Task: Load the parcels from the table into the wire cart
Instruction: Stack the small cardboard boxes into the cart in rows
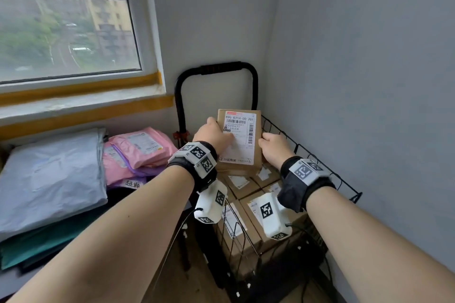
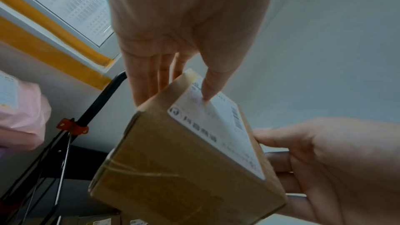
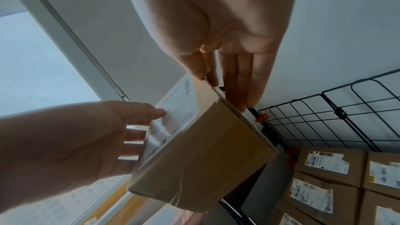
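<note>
I hold a brown cardboard parcel point(image 1: 242, 138) with a white shipping label over the black wire cart point(image 1: 307, 152). My left hand point(image 1: 215, 134) grips its left side, thumb on the label and fingers behind. My right hand point(image 1: 272, 146) grips its right edge the same way. In the left wrist view the parcel point(image 2: 184, 168) sits between the left hand point(image 2: 168, 67) and the right hand point(image 2: 324, 160). The right wrist view shows the parcel point(image 3: 205, 151) above the cart's mesh wall point(image 3: 324, 117). Several labelled cardboard parcels point(image 1: 246, 184) lie packed in the cart.
On the table at the left lie a large grey mailer bag point(image 1: 49, 179) and pink mailer bags point(image 1: 140, 147). The cart's black handle point(image 1: 221, 67) rises at the back against the corner walls. A window sill with yellow tape point(image 1: 81, 106) runs above the table.
</note>
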The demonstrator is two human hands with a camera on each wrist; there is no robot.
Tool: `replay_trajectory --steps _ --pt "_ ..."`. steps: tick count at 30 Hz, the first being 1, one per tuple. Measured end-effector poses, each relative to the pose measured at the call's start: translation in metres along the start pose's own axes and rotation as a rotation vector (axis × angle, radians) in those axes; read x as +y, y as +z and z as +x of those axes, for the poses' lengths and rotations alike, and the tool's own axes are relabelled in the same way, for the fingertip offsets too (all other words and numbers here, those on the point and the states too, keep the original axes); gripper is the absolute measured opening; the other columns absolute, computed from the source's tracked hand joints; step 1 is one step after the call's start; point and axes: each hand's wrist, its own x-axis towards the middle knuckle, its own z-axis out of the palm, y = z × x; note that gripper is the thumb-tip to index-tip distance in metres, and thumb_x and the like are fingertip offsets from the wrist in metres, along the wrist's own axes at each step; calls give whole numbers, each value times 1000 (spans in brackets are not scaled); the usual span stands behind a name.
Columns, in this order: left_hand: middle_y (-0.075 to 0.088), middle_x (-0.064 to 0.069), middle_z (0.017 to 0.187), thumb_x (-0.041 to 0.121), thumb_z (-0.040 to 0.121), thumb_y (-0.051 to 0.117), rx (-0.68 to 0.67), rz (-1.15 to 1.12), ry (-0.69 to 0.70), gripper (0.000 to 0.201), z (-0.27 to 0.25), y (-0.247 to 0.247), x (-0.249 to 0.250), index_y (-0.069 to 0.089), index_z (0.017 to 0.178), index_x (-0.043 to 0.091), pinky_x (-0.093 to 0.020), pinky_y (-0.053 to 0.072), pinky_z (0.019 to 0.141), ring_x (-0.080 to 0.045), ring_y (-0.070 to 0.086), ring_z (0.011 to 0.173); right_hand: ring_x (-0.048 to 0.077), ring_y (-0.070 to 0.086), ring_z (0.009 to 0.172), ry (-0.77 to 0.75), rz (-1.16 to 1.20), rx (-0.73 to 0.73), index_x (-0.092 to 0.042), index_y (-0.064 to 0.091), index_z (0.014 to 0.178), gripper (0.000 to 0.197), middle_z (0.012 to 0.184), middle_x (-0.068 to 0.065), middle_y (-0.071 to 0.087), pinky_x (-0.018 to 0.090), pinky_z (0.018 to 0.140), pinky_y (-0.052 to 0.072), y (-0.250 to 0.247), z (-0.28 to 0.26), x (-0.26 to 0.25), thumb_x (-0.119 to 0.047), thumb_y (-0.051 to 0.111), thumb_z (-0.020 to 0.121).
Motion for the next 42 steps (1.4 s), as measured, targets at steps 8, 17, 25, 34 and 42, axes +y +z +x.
replay_trajectory --steps 8,17,25,34,42 --pt "61 -6 115 31 90 57 -52 6 -86 42 76 48 4 43 123 11 -38 52 88 -25 62 101 31 61 85 31 -1 -78 -20 56 74 27 90 6 64 41 80 52 2 75 43 -16 39 94" --pt "63 -7 114 30 91 56 -90 -30 -256 37 179 89 -11 45 121 12 -39 53 87 -26 63 100 28 60 104 103 -76 -271 -19 61 118 32 117 5 64 43 91 51 19 185 61 -20 39 94" --pt "60 -8 115 28 89 58 -78 -54 -442 40 231 119 -50 45 123 11 -36 49 87 -28 59 104 27 56 114 102 -100 -442 -20 53 133 40 132 5 58 40 100 45 60 249 77 -19 40 96" --pt "59 -9 120 25 88 59 15 -116 -742 43 289 161 -112 44 126 10 -40 47 96 -29 58 109 32 52 121 128 -56 -720 -14 44 142 43 141 10 49 46 103 44 139 337 113 -16 37 100" --pt "56 -16 127 25 91 55 52 -114 -961 46 311 214 -170 40 131 7 -39 44 95 -35 54 116 32 60 112 214 -76 -930 -20 44 142 44 134 8 57 45 95 51 213 366 160 -18 37 98"
